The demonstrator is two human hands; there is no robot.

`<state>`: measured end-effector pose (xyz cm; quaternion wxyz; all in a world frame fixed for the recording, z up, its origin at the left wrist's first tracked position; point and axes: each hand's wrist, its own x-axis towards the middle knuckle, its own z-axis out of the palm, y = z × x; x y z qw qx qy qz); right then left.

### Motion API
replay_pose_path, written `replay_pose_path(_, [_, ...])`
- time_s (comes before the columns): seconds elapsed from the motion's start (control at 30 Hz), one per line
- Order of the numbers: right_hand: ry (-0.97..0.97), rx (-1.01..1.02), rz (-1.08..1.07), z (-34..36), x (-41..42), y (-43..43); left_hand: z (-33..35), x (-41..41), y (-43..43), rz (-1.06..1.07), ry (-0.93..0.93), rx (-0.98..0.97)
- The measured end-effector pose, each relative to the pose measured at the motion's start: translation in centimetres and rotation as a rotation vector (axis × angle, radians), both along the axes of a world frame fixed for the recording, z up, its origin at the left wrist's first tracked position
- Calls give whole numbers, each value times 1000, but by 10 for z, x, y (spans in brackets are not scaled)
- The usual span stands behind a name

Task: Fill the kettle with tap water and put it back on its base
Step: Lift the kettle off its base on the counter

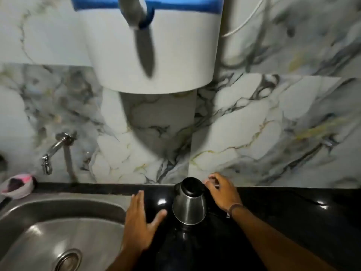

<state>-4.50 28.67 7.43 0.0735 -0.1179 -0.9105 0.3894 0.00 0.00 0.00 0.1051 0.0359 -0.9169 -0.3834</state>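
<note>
A steel kettle [189, 207] with a black lid stands upright on the black counter [283, 212], against the marble wall. Its base cannot be made out against the dark counter. My right hand [222, 192] is at the kettle's right side by the handle, fingers curled, and whether it grips the handle is unclear. Just left of the kettle, my left hand [139, 222] lies flat on the counter with fingers spread, holding nothing. A chrome tap [52, 151] sticks out of the wall at the left, above the steel sink [48, 231].
A white and blue water purifier [175, 55] hangs on the wall above the kettle, with a grey spout [144, 49] pointing down. A white cable [246, 20] runs beside it. A small bowl with pink contents [17, 185] sits at the sink's far left corner.
</note>
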Motion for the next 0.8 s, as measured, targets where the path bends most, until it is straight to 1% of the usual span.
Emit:
replay_pose_path(0.1, [-171,165,54,-21,-27,-4,-39,-19,38,-86,-186,63])
replay_pose_path(0.13, [-244,193,54,-21,-31,-8,-44,-22,52,-103,-220,76])
replay_pose_path(0.2, [-329,236,66,-27,-41,-13,-55,-31,77,-94,-271,147])
replay_pose_path(0.3, [-382,264,77,-33,-50,-18,-60,-42,103,-75,-271,263])
replay_pose_path(0.43, [-406,301,82,-41,-64,-18,-72,-49,123,-28,-274,334])
replay_pose_path(0.57, [-443,309,96,-44,-73,-14,-74,-53,127,-8,-196,402])
replay_pose_path(0.8, [-437,264,80,-42,-76,-7,-76,-51,129,14,-85,397])
